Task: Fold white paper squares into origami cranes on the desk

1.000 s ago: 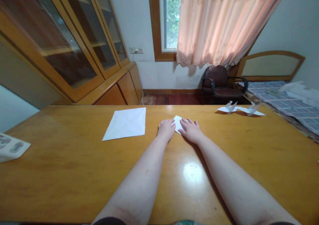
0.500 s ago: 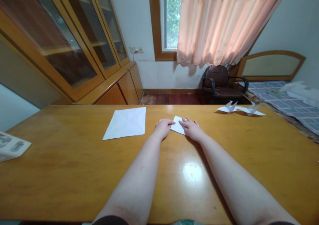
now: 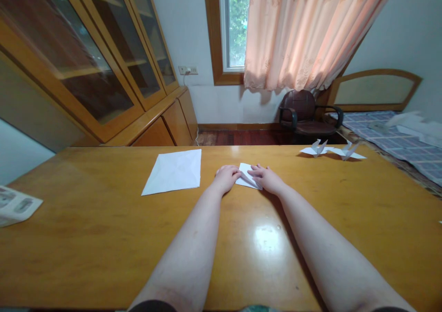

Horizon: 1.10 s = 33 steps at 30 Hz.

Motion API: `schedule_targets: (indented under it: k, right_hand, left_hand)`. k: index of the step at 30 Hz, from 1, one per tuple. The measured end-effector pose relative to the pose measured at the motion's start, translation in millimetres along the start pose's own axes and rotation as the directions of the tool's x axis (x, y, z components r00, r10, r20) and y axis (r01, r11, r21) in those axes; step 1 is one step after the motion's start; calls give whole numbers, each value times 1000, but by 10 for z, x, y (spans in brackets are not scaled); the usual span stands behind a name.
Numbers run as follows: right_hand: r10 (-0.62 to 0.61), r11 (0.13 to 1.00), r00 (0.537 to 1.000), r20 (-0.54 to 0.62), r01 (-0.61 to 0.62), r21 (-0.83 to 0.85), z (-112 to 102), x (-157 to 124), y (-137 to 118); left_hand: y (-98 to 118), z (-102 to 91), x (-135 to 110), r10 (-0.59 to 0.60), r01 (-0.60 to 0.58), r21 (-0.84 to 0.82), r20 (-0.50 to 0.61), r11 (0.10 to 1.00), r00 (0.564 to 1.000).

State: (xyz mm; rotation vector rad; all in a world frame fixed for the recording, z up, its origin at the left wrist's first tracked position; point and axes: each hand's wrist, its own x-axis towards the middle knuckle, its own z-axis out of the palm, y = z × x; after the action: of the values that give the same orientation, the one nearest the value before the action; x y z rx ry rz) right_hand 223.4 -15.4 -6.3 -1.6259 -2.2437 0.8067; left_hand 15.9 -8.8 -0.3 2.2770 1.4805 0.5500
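Observation:
A small folded piece of white paper (image 3: 246,168) lies on the table between my hands, with one flap standing slightly up along its near part. My left hand (image 3: 226,178) is closed at the paper's left edge, its thumb and fingers pinching the flap. On the right side, my right hand (image 3: 268,179) rests with its fingers stretched out and apart, the tips touching the paper. To the left of both hands lies a larger flat sheet of white paper (image 3: 174,171) with faint creases.
Two folded paper cranes (image 3: 316,149) stand near the table's far right edge. A white box (image 3: 19,206) sits at the left edge of the wooden table (image 3: 103,247). Beyond the table are a brown armchair (image 3: 299,109), a glass-door cabinet (image 3: 138,72) and a bed (image 3: 397,132).
A flap of the small paper now rises between my hands, where it lay flatter before. My left hand's fingers have closed on it; both hands stay in nearly the same place.

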Motion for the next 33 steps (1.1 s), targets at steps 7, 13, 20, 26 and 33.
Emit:
schedule_targets:
  k: [7, 13, 20, 26, 33]
  right_hand:
    - [-50, 997, 999, 17, 49, 56, -1, -3, 28]
    - [-51, 995, 999, -1, 50, 82, 6, -4, 7]
    - [-43, 997, 999, -16, 44, 65, -10, -33, -39]
    - [-35, 999, 999, -1, 35, 28, 1, -14, -12]
    - [-38, 999, 999, 5, 38, 35, 12, 8, 27]
  left_hand:
    - [24, 48, 10, -35, 38, 40, -59, 998, 998]
    - [108, 85, 13, -122, 130, 96, -86, 987, 989]
    - [179, 81, 3, -157, 165, 98, -89, 981, 984]
    - [168, 104, 5, -150, 163, 110, -111, 980, 982]
    - [119, 145, 9, -136, 146, 85, -115, 986, 984]
